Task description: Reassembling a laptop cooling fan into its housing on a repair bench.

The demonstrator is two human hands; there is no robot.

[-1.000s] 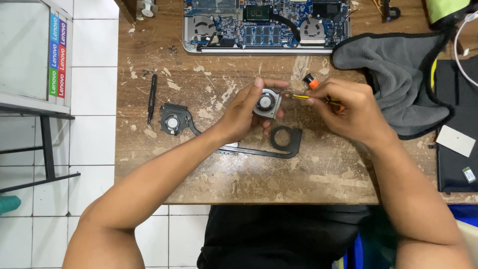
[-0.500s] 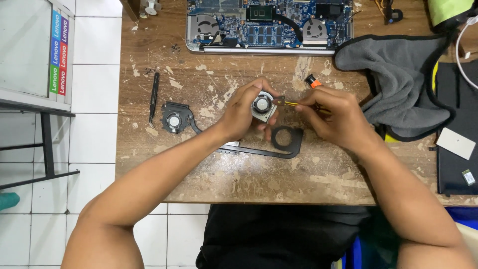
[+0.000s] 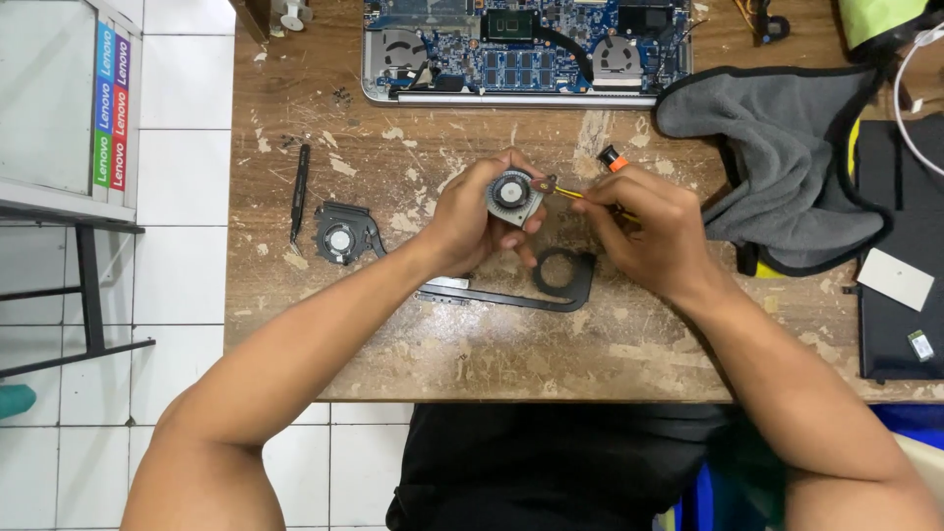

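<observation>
Centrally above the desk point(image 3: 511, 354), left hand point(image 3: 470, 218) pinches a small fan point(image 3: 512, 194); right hand point(image 3: 644, 228) grips a screwdriver point(image 3: 590, 187), tip at the fan's edge. Heatsink frame point(image 3: 551, 290) lies beneath. Second fan point(image 3: 342, 236) sits toward the left edge; open laptop point(image 3: 526, 49) at the far edge.

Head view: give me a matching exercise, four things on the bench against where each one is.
Things:
1. small fan
2. black tweezers
3. grey cloth
4. opened laptop

Places:
A. far edge of the table
B. right of the right hand
C. held in the left hand
D. near the table's left edge

Pairs: 1-C, 2-D, 3-B, 4-A
</observation>
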